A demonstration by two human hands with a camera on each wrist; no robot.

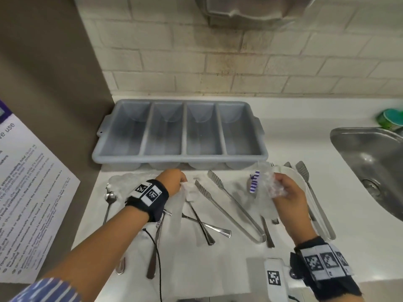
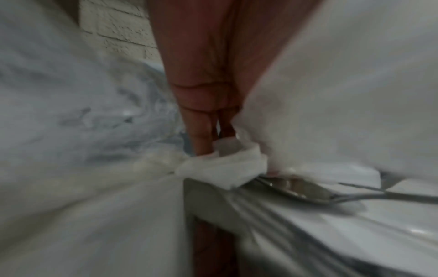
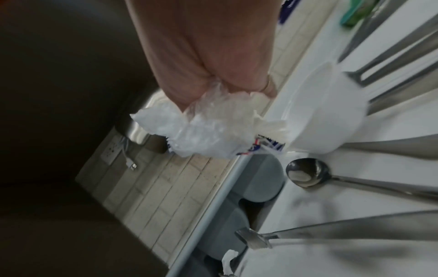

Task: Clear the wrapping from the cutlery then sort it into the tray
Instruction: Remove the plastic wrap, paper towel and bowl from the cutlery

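Observation:
A grey four-compartment tray (image 1: pixel 181 159) stands empty at the back of the white counter. Before it lie two pairs of steel tongs (image 1: pixel 229 203), spoons (image 1: pixel 110 198) and other cutlery on white paper. My left hand (image 1: pixel 174 182) pinches a bunched corner of white paper wrapping (image 2: pixel 225 168) just in front of the tray, above a spoon bowl (image 2: pixel 298 189). My right hand (image 1: pixel 285 192) grips a crumpled wad of clear plastic wrap (image 3: pixel 213 129) with a blue-striped label (image 1: pixel 254 182), held above the cutlery at the right. A ladle-like spoon (image 3: pixel 305 172) lies below it.
A steel sink (image 1: pixel 375 166) is set into the counter at the right, with a green item (image 1: pixel 390 118) behind it. A brown wall with a printed notice (image 1: pixel 28 192) closes the left side. Crumpled clear plastic (image 1: pixel 124 182) lies at the tray's front left. A tiled wall rises behind.

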